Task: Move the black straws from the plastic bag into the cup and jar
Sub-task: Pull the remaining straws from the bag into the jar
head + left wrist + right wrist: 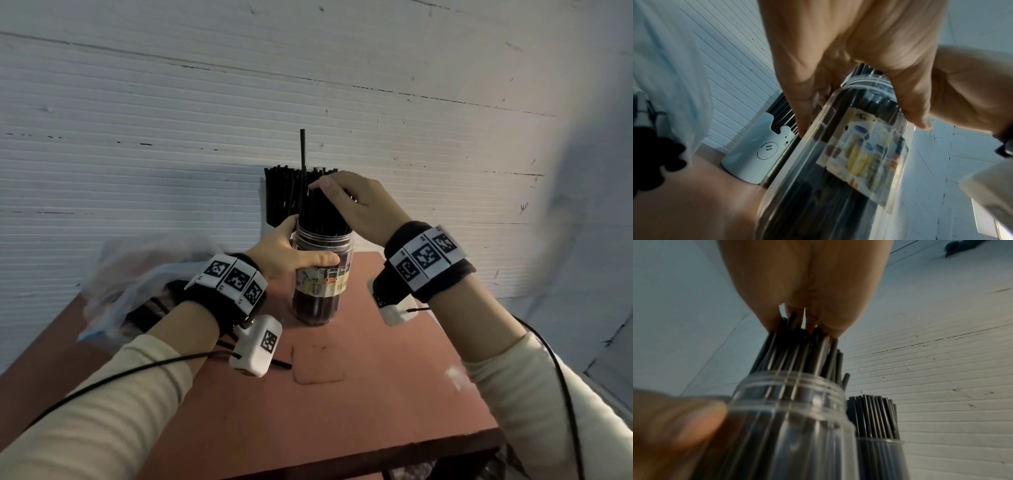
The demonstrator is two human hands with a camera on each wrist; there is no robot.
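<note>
A clear labelled jar (pixel 322 274) stands on the red-brown table (pixel 359 394), packed with black straws (pixel 322 212). My left hand (pixel 301 250) grips the jar below its threaded neck, thumb in front. My right hand (pixel 329 192) arches over the bundle with its fingertips (pixel 838 324) resting on the straw tops. One straw (pixel 302 154) sticks up well above the others. Behind the jar stands a pale cup (pixel 756 155) with a smiley face, also full of straws (pixel 279 192). The plastic bag (pixel 137 281) lies at the left, with dark straws inside it.
A white ribbed wall (pixel 342 85) rises right behind the cup. The table's front edge (pixel 342 455) is near me and its right edge falls off past my right wrist. Cables trail from both wrist cameras.
</note>
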